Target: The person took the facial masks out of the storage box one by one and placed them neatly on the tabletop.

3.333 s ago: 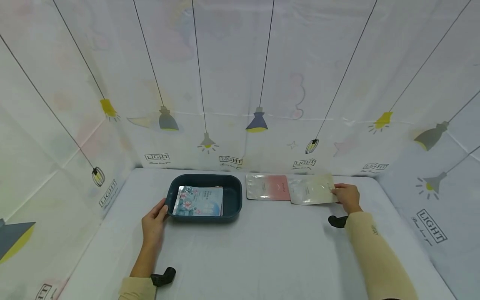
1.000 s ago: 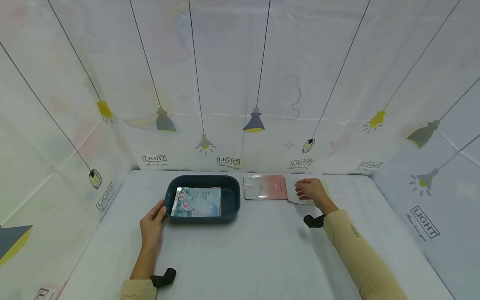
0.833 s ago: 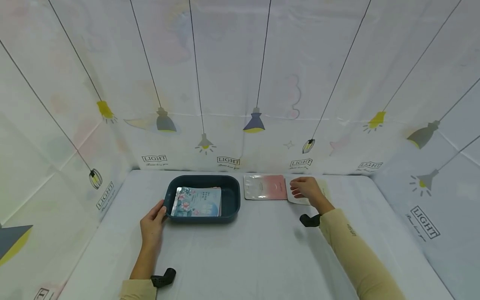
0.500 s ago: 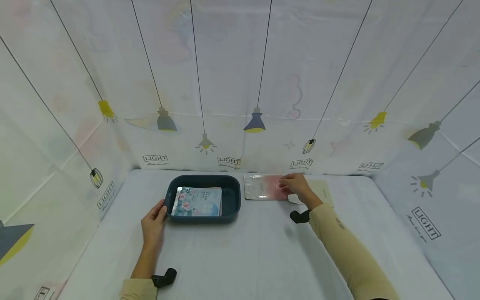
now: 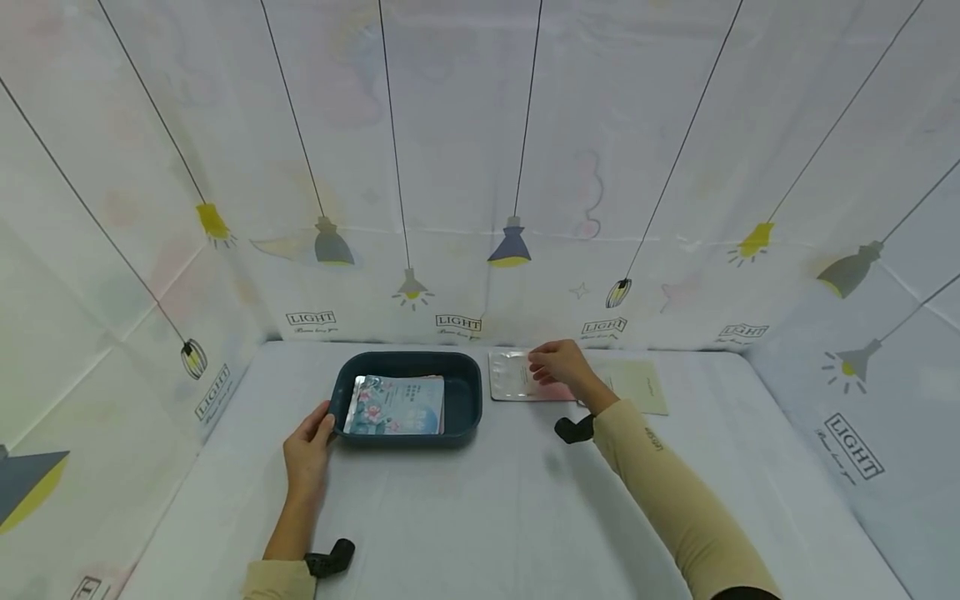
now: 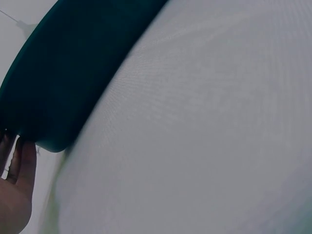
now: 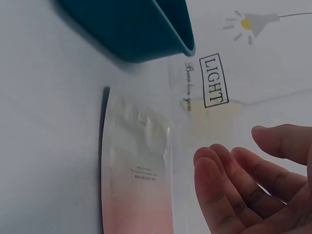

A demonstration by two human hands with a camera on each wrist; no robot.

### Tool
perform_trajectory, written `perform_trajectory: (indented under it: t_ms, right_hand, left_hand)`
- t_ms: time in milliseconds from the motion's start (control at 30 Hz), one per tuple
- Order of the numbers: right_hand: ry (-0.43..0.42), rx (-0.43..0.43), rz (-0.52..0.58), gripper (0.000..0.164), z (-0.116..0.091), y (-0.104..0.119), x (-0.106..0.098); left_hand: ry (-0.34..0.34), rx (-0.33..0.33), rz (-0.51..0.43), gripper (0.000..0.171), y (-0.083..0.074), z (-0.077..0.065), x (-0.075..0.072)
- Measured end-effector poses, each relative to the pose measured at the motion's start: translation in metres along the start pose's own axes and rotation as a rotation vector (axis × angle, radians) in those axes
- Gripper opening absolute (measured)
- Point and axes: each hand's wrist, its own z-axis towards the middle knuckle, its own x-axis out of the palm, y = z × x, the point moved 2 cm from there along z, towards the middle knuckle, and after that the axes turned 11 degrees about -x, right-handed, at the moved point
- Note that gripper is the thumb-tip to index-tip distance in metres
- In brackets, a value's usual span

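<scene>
A dark teal plastic bin (image 5: 408,441) stands at the table's back left. Inside lies a blue floral sachet (image 5: 393,406), on top of a pinkish one that barely shows. My left hand (image 5: 306,458) touches the bin's left end; in the left wrist view its straight fingers (image 6: 28,168) rest against the bin wall (image 6: 63,73). Right of the bin lies a silver-and-pink sachet (image 5: 510,379), with a cream one (image 5: 637,385) beside it. My right hand (image 5: 562,367) hovers over the pink sachet, and the right wrist view shows its loosely bent fingers (image 7: 209,180) holding nothing.
A white cloth covers the table (image 5: 465,517). Behind it, a white curtain (image 5: 450,167) printed with lamps hangs along the back and sides. Black camera mounts sit on both wrists.
My right hand laid the cream sachet down, let go of it and moved left until over the pink sachet. My left hand and the bin have stayed in place.
</scene>
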Motion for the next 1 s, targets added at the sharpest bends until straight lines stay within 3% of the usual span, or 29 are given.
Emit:
perform_trajectory:
  t_ms: [700,1000]
  right_hand:
    - [0.039,-0.069,0.059,0.032,0.003,0.035,0.042]
    - [0.046,-0.042,0.061,0.028,0.006,0.045,0.072]
  left_hand:
    - [-0.006,0.027,0.015,0.042,0.002,0.0,0.001]
    - [-0.002,0.035,0.016,0.043,0.001,0.001,0.0]
